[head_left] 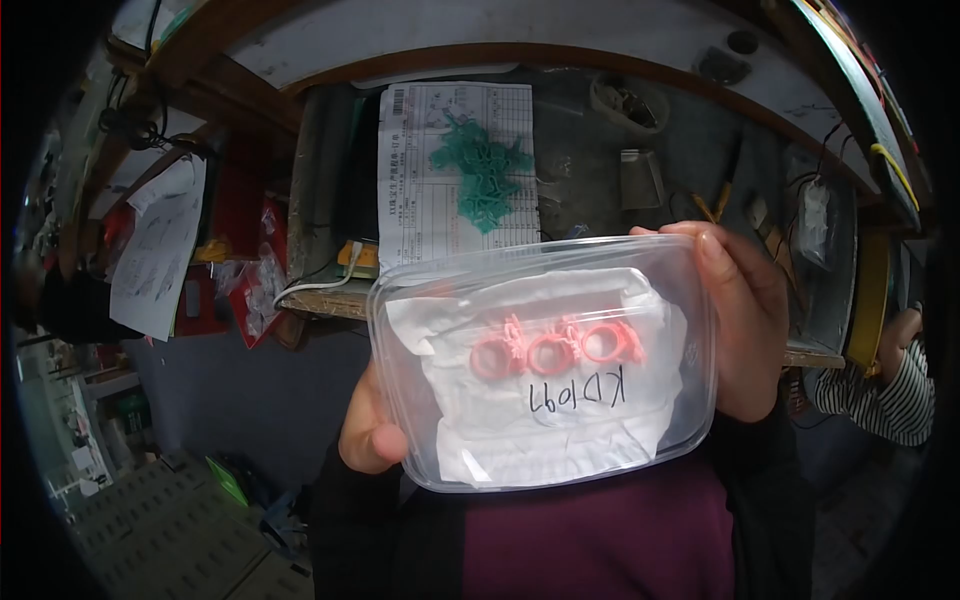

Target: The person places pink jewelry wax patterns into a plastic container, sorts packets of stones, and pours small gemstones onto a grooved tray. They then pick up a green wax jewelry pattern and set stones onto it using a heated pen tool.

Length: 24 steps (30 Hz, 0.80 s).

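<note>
A clear plastic container is held up in front of my body, tilted toward the camera. Inside it, three pink rings lie in a row on white tissue, and handwriting reads upside down below them. My left hand grips the container's left side, its thumb at the lower corner. My right hand holds the right side, thumb on the rim near the upper corner. Beyond the container, a printed sheet lies on the bench with a green branching piece on it.
On the bench stand a round bowl and a small metal tray, with tools at the right. Papers and red trays are at the left. Another person's striped sleeve shows at the right.
</note>
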Available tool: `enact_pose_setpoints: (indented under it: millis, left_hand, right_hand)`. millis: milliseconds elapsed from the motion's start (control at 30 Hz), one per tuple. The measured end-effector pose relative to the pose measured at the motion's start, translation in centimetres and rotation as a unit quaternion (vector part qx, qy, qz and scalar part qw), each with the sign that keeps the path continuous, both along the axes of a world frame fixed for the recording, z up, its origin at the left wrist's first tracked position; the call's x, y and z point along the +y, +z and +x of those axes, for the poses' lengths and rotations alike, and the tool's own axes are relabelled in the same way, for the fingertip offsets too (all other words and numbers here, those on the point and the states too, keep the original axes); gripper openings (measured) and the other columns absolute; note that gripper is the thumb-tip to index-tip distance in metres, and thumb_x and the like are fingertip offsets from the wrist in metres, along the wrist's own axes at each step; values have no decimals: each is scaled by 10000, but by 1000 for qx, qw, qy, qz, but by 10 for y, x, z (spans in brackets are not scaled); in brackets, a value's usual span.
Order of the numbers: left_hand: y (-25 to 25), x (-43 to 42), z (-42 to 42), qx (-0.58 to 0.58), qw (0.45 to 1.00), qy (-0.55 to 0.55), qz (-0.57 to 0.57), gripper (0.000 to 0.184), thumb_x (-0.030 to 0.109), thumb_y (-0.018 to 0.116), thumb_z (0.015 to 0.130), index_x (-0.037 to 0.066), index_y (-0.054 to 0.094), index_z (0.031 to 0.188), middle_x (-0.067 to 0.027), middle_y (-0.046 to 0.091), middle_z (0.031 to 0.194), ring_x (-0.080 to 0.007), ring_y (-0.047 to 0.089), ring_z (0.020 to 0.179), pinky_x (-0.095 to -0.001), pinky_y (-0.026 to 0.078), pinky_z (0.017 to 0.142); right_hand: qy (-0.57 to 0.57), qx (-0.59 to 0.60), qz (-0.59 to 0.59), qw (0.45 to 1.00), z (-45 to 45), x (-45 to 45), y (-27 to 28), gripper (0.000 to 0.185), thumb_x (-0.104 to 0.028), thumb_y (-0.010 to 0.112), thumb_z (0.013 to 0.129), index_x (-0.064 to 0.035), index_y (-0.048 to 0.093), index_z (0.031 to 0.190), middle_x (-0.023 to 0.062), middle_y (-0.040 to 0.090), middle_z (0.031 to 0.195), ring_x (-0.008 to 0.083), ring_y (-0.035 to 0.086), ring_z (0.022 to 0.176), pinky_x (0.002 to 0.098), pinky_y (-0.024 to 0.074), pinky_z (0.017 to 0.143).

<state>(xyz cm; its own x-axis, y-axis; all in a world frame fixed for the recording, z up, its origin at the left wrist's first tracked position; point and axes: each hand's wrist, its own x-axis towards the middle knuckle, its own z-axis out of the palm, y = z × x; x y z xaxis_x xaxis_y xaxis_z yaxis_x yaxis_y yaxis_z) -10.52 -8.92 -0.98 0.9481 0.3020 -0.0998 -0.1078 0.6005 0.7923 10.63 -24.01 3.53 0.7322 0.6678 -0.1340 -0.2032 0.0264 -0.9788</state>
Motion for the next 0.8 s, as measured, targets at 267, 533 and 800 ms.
enact_pose_setpoints:
  millis: [267, 533, 800]
  left_hand:
    - [2, -8, 21, -46, 998, 38, -20, 962, 683, 417, 695, -22, 156, 1295, -175, 272, 1304, -249, 309, 1190, -387, 261, 983]
    - [13, -10, 37, -26, 998, 60, -24, 832, 656, 364, 752, 6, 262, 1260, -185, 324, 1267, -267, 352, 1153, -415, 293, 962]
    - [20, -3, 51, 5, 1000, -11, 6, 907, 692, 312, 724, 31, 133, 1320, -163, 248, 1324, -252, 282, 1215, -391, 240, 998]
  right_hand:
    - [-11, 41, 48, 998, 0, 4, -2, 249, -169, 449, 880, 31, 583, 943, 120, 619, 896, 118, 583, 786, 222, 463, 713]
    - [-37, 73, 81, 993, 4, 5, -2, 233, -159, 460, 876, 23, 580, 956, 134, 612, 918, 142, 595, 796, 238, 477, 718]
    - [-55, 88, 112, 988, 16, -2, -5, 213, -151, 464, 875, 18, 575, 944, 145, 600, 946, 163, 595, 816, 257, 484, 723]
